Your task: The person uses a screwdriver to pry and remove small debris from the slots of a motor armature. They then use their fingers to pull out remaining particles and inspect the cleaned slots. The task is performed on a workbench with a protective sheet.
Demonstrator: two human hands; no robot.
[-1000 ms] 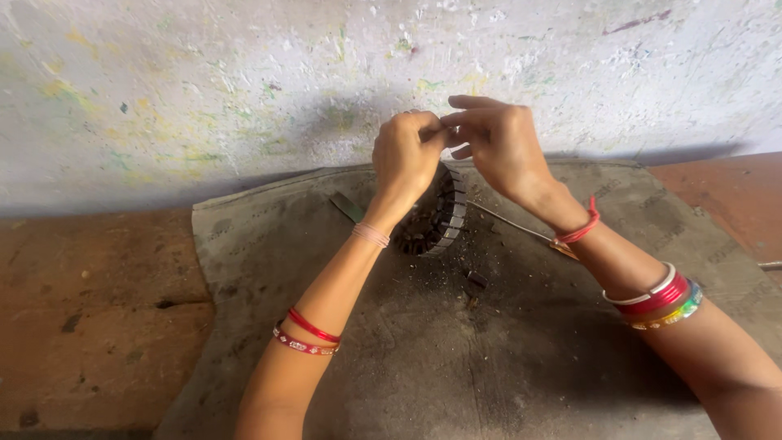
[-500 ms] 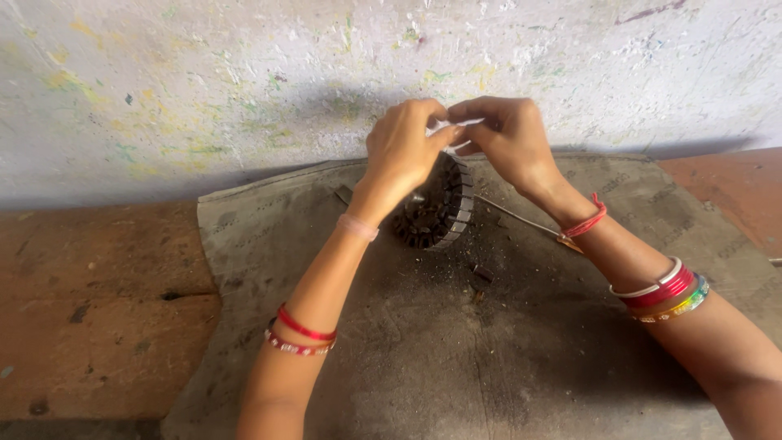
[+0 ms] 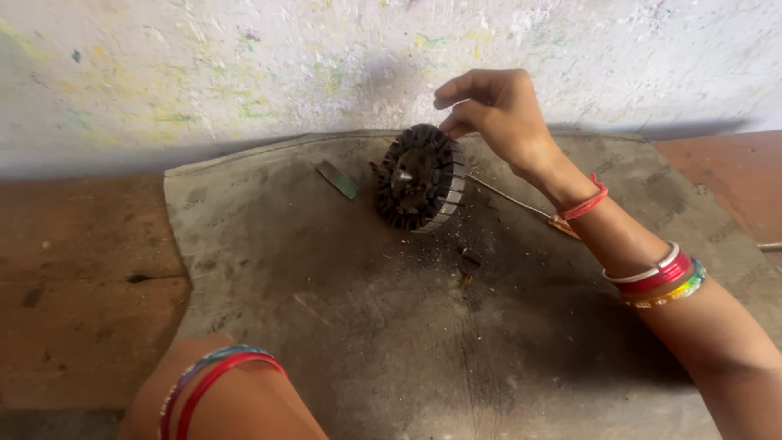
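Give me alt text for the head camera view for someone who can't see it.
A person's right hand touches the top rim of a dark, round, slotted metal motor core standing on edge on a dirty grey mat against a paint-flecked white wall. The left forearm, with red bangles, is low in the frame.

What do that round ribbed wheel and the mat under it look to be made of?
The wheel looks like dark, dull metal: stacked slotted segments round the rim, grimy, with a central pin. The mat seems coarse woven sacking, grey and soiled, with a visible weave and a creased edge.
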